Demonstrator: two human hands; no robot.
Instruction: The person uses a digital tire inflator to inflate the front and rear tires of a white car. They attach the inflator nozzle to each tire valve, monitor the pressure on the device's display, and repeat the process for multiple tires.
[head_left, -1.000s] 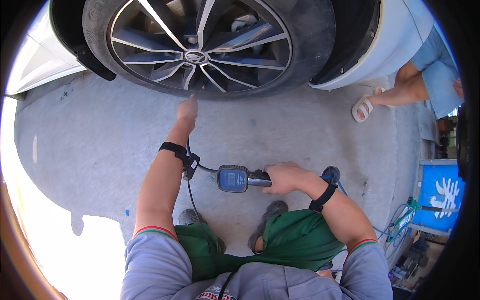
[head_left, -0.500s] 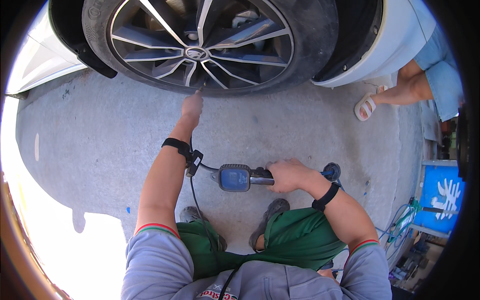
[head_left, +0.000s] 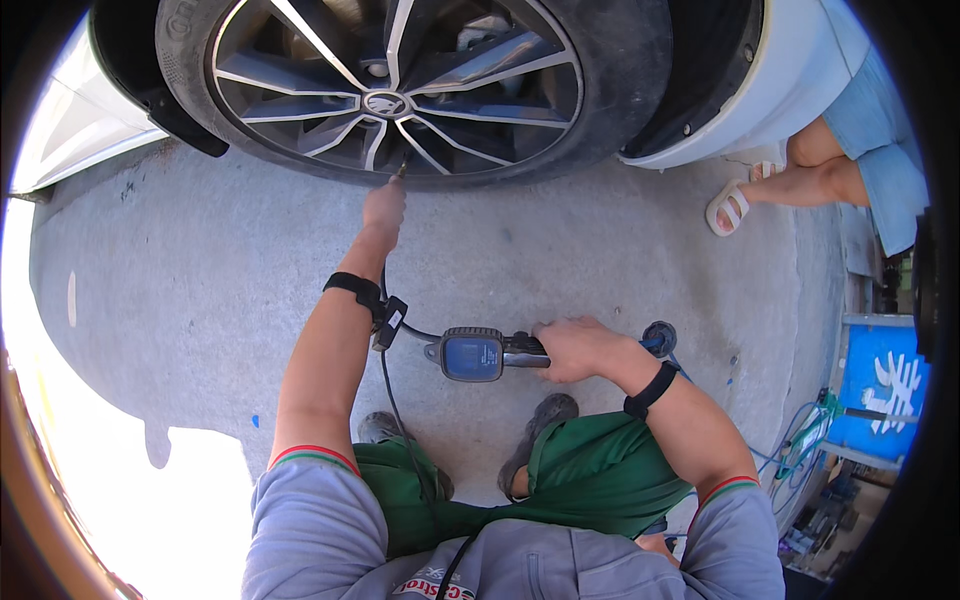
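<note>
an inflator gauge (head_left: pixel 472 356) and its dark hose (head_left: pixel 418 332), held in two hands near a car wheel (head_left: pixel 388 104).
the left hand (head_left: pixel 383 210) is just beside the wheel's near edge, fingers curled closed around the end of the dark hose; a small brass-coloured tip (head_left: pixel 402 170) shows at the fingertips, and whether it touches the wheel cannot be told. farther back from the wheel, the right hand (head_left: pixel 580 350) is wrapped round the gauge's handle (head_left: pixel 525 358), with the gauge itself between that hand and the hose. right of the wheel, by the car's white panel (head_left: pixel 800 80), is another person's sandalled foot (head_left: pixel 727 210).
</note>
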